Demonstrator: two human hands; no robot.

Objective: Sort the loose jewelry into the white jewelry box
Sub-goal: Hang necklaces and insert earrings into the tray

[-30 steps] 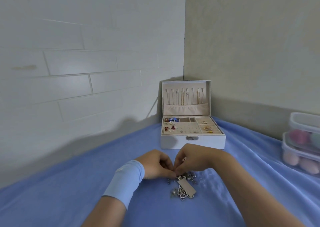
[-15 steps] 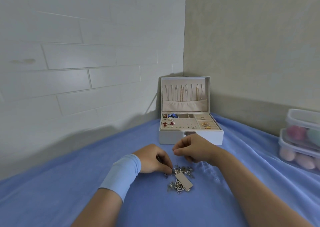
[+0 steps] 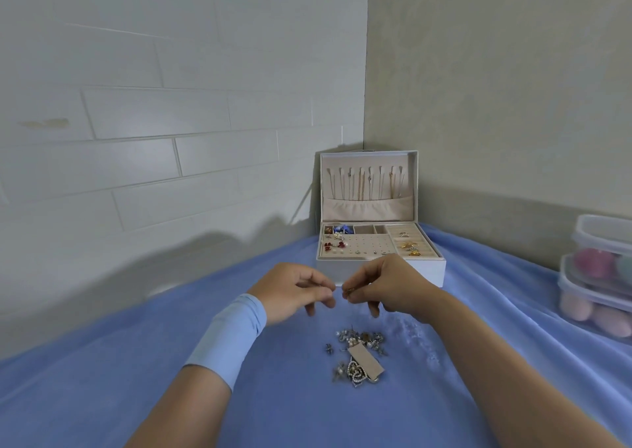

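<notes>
Both hands are lifted above the blue cloth of the tabletop [image 3: 273,396], between the pile of loose jewelry [image 3: 357,355] and the white jewelry box [image 3: 431,271]. The right hand [image 3: 393,286] pinches a small dark piece [image 3: 349,290] with the tips of thumb and forefinger; its other fingers are curled. The left hand [image 3: 290,290] has its fingers curled too, with the thumb and forefinger tips very near the piece; I cannot tell if they hold something. The box stands open behind the hands, in the corner, with earrings in its tray. Plastic containers [image 3: 598,276] are stacked at the right.
</notes>
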